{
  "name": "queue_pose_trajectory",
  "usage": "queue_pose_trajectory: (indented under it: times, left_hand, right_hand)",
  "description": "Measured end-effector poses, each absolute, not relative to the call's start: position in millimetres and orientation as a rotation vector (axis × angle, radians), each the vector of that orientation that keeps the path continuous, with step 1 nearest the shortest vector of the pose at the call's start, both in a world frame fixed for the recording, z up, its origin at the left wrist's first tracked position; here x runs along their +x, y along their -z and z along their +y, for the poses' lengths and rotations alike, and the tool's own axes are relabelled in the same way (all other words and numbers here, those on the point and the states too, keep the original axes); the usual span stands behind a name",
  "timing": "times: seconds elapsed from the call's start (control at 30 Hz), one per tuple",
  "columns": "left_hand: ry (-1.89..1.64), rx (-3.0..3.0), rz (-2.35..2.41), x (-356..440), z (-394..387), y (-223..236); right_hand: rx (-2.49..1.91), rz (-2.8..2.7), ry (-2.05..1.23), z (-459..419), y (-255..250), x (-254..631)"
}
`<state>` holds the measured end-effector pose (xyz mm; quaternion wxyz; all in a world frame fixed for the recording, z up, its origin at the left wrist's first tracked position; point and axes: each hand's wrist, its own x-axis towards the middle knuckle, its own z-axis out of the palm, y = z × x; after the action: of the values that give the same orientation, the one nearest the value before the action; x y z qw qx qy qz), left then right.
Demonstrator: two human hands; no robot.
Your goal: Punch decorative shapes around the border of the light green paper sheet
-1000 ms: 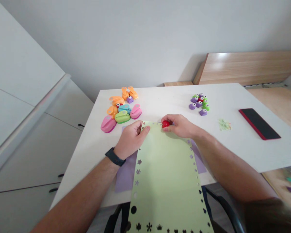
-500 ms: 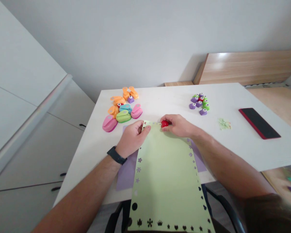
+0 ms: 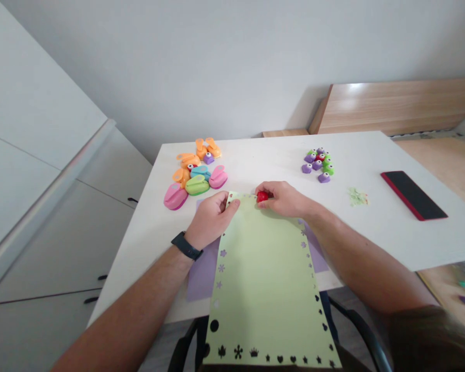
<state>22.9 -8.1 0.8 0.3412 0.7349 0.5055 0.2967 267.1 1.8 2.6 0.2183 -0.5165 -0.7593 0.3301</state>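
Note:
A long sheet of light green paper [image 3: 269, 274] stretches toward me, its edges cut with small shapes such as flowers, hearts, stars and a crown. My left hand [image 3: 213, 214] pinches the paper's far left corner between thumb and fingers. At the far edge, right of the middle, my right hand [image 3: 282, 199] grips a small red craft punch [image 3: 262, 197] set against the paper. The punch's underside is hidden. Beneath the green sheet lies purple paper [image 3: 201, 279], showing at both sides.
Larger lever punches in orange, blue, green and pink [image 3: 197, 185] sit at the table's [image 3: 263, 160] far left. Several small punches [image 3: 318, 164] cluster at the right. Beside them lie green paper bits [image 3: 358, 197] and a black and red tablet-like slab [image 3: 414, 195]. A chair armrest [image 3: 362, 325] is below.
Both hands keep their holds on the paper and the red punch. The whole scene shifts very slightly in view; nothing else visibly moves.

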Motion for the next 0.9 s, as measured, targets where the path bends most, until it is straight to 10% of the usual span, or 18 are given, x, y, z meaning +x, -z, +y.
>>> queue_pose_trajectory:
  times: [0.9]
  left_hand:
    - [-0.818,1.801,1.263,29.2,-5.9,-0.5]
  right_hand:
    - [-1.347,-2.024,-1.023,-7.4,-10.8,265.5]
